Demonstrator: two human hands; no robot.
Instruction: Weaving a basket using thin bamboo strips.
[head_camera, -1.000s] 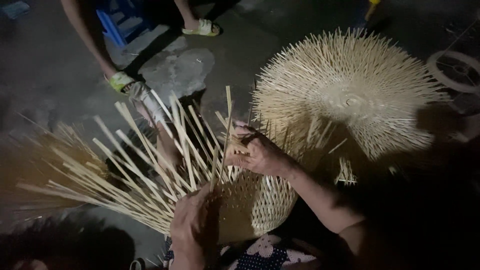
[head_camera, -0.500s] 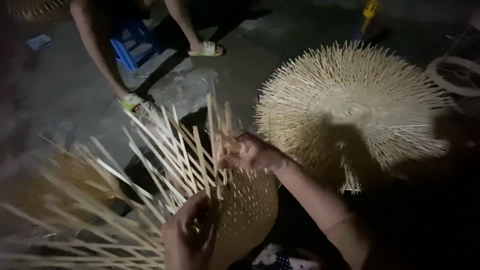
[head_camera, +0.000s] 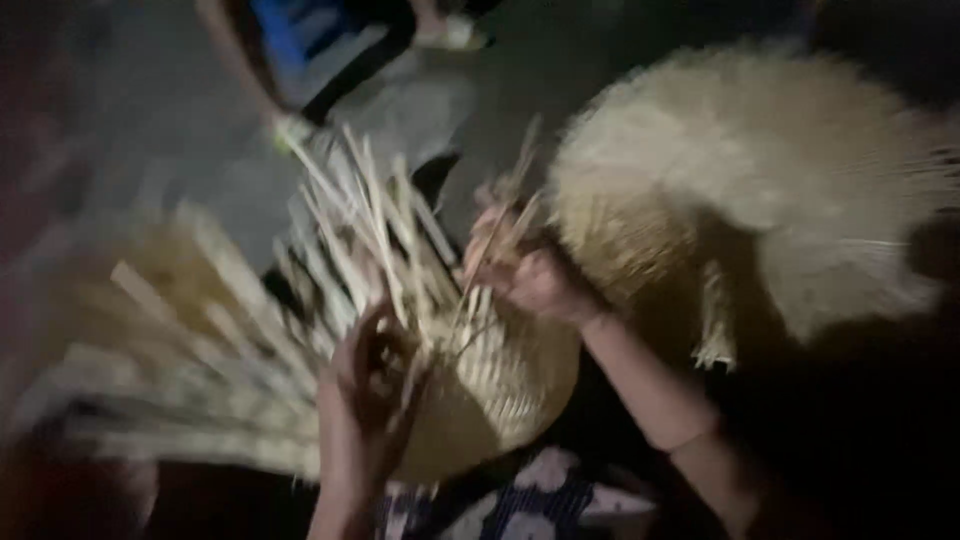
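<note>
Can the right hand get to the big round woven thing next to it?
Probably yes. The right hand works at the half-woven basket, and the big round woven piece lies just beside it, nothing between.

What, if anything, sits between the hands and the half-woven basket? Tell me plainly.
Nothing visible does. The left hand lies against the woven basket at its left side, and the right hand grips thin strips at its upper rim. The loose bamboo strips fan up and leftward around the hands. The picture is blurred, so finer contact is unclear.
</note>
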